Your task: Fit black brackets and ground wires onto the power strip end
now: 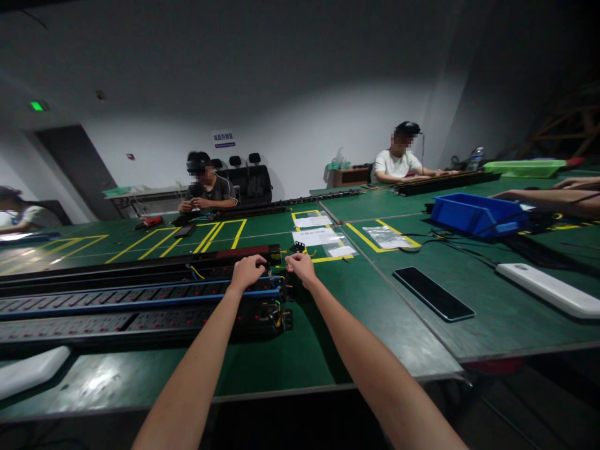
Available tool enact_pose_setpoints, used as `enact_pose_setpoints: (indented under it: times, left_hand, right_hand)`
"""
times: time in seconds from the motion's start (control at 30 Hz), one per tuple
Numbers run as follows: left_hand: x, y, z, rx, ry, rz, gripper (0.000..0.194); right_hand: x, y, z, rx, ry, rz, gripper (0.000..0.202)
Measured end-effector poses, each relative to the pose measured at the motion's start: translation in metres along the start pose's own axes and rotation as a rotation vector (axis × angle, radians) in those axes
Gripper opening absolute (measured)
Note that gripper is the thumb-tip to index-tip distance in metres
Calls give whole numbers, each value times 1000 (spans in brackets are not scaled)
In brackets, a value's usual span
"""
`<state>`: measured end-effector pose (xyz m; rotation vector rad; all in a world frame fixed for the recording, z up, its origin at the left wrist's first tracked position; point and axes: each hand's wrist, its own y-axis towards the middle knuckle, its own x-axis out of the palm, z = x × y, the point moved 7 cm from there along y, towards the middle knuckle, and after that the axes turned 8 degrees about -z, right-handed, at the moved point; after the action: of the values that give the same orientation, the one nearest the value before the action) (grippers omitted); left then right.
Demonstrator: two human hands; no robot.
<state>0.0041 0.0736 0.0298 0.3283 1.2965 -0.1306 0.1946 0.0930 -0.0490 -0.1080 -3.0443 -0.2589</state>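
Note:
Several long power strips lie side by side on the green table, their right ends near my hands. My left hand (248,273) has its fingers curled over the end of a black power strip (220,273), behind the blue-edged power strip (173,292). Just past that end, my right hand (301,269) is closed in a pinch, and what is between its fingertips is too small to make out. Yellow-green wire shows close to those fingertips. A small black bracket with holes (297,247) is behind my right hand. Nearest me lies another black power strip (187,319) with wires at its end.
On the right are a phone (434,294), a white power bank (548,289) with a cable, and a blue bin (478,214). Papers (316,236) and a clear bag (387,237) lie ahead. A white object (35,372) sits front left. Other people work around the table.

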Motion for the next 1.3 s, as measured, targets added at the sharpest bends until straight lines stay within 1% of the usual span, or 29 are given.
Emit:
enact_pose_setpoints:
  times: [0.67, 1.3]
  left_hand:
    - [1, 0, 0, -11, 10, -8, 30]
    - [0, 0, 1, -8, 2, -12, 29]
  right_hand:
    - [0, -1, -1, 25, -3, 7, 17]
    - [0, -3, -3, 18, -22, 6, 16]
